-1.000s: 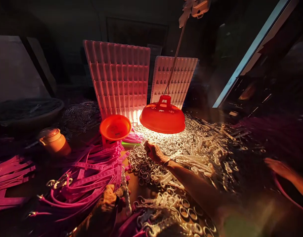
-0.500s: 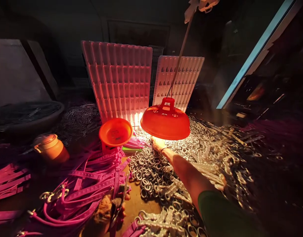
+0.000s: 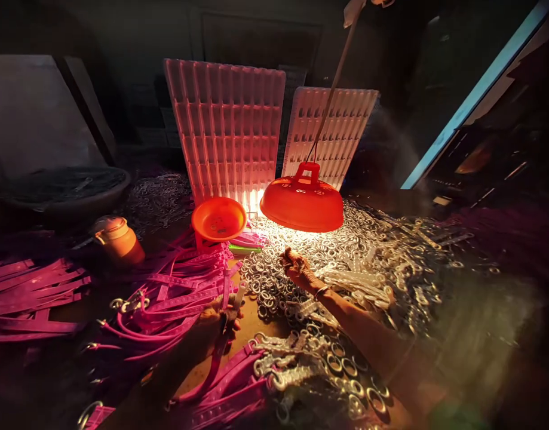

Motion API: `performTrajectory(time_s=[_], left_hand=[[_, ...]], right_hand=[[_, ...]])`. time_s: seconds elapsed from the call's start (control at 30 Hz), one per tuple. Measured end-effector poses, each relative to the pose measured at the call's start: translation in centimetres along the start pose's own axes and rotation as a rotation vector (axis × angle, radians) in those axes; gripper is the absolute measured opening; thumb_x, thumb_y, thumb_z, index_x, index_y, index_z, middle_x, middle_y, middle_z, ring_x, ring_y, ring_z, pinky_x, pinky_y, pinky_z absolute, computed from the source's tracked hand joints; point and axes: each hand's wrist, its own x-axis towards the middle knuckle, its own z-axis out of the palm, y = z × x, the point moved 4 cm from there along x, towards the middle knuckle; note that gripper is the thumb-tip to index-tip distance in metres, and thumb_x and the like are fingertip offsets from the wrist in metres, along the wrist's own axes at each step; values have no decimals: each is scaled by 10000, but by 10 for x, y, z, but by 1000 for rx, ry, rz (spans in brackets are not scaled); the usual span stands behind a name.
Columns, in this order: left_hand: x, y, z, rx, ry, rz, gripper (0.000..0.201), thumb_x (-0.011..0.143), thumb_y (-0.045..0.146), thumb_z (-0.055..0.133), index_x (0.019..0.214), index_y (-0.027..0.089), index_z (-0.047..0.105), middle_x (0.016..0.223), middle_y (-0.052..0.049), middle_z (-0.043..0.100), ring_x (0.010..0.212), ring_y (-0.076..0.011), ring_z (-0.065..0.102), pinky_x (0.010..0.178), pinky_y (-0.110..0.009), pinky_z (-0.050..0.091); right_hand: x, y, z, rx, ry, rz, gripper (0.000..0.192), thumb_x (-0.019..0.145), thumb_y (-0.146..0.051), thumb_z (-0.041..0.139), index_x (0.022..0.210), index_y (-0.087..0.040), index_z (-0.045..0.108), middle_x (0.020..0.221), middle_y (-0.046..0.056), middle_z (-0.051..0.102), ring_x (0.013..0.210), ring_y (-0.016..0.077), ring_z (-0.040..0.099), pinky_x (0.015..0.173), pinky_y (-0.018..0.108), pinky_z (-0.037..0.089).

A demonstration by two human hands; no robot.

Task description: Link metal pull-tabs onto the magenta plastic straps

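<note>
strap [image 3: 218, 353] hangs from the gripping left hand [image 3: 215, 314] beside pink straps [image 3: 180, 282], likely light, bendy, best pinched near its end; right hand [image 3: 300, 270] curls over rings [image 3: 266, 291], contents unclear.

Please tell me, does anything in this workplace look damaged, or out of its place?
Nothing looks clearly damaged. The red lampshade seems odd: its handled top resembles a plastic basin cover. Also, a few loose rings lie scattered right of the main heap of metal pieces, which looks untidy.
</note>
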Motion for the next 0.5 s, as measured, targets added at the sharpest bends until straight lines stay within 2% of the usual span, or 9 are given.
performTrajectory(time_s=[0.1, 0.2, 0.33, 0.43, 0.5], left_hand=[[10, -9, 12, -107, -2, -101, 316, 900, 399, 474, 1053, 138, 569, 858, -63, 628, 636, -116, 576, 552, -253, 489], [23, -10, 25, -263, -3, -158, 337, 853, 384, 484, 978, 88, 587, 753, -71, 629, 532, -84, 543, 492, -214, 430], [26, 4, 32, -427, 21, -128, 343, 662, 375, 632, 836, 84, 583, 746, -81, 652, 547, -90, 547, 503, -210, 417], [22, 17, 30, -354, 104, -142, 395, 648, 428, 621, 859, 101, 555, 706, -56, 654, 470, -69, 469, 455, -205, 358], [21, 24, 30, -326, 146, -160, 410, 663, 463, 592, 862, 108, 539, 646, -29, 625, 446, -65, 437, 447, -205, 335]], right_hand=[[-35, -17, 13, 251, 10, 80, 190, 831, -222, 372, 646, -208, 330, 612, -23, 407, 582, 112, 354, 541, 228, 293], [-57, -35, 24, 331, 32, 119, 221, 835, -247, 378, 629, -204, 311, 608, -21, 395, 576, 110, 339, 533, 226, 291], [-65, -56, 32, 375, 57, 146, 167, 811, -262, 410, 656, -205, 379, 616, -12, 449, 578, 124, 381, 548, 238, 311], [-64, -69, 36, 376, 45, 130, 36, 726, -209, 449, 690, -205, 444, 629, 0, 498, 582, 140, 431, 558, 248, 323], [-64, -76, 39, 389, 38, 119, 43, 677, -174, 437, 700, -202, 461, 636, 9, 527, 588, 149, 466, 554, 249, 332]])
